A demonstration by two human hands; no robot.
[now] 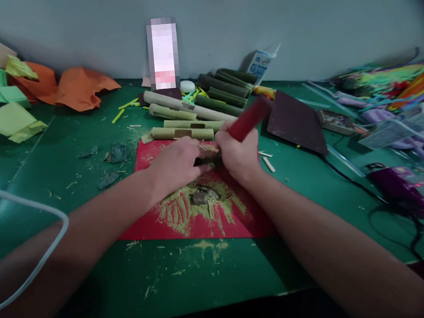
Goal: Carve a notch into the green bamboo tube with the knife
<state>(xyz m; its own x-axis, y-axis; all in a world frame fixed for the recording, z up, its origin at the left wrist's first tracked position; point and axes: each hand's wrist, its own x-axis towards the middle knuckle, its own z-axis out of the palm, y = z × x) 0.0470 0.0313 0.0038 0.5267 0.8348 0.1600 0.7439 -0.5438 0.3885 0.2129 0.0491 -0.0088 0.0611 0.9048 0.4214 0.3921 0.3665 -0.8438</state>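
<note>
My right hand [239, 154] is closed round a red-handled tool [250, 118], whose handle sticks up and to the right. My left hand [177, 161] is curled over a small dark piece [206, 160] between the two hands; what it is stays hidden. Both hands work above a red sheet [158, 224] on the green table [85, 139]. A heap of pale green shavings [197, 204] lies on the sheet just under the hands.
Cut bamboo tubes [179, 113], pale and dark green, lie behind the hands. A dark sandpaper sheet [297, 123] sits at right, beside a purple device with black cable [397, 183]. Orange and green paper [74, 89] is piled at back left. A white cord [40, 260] crosses my left arm.
</note>
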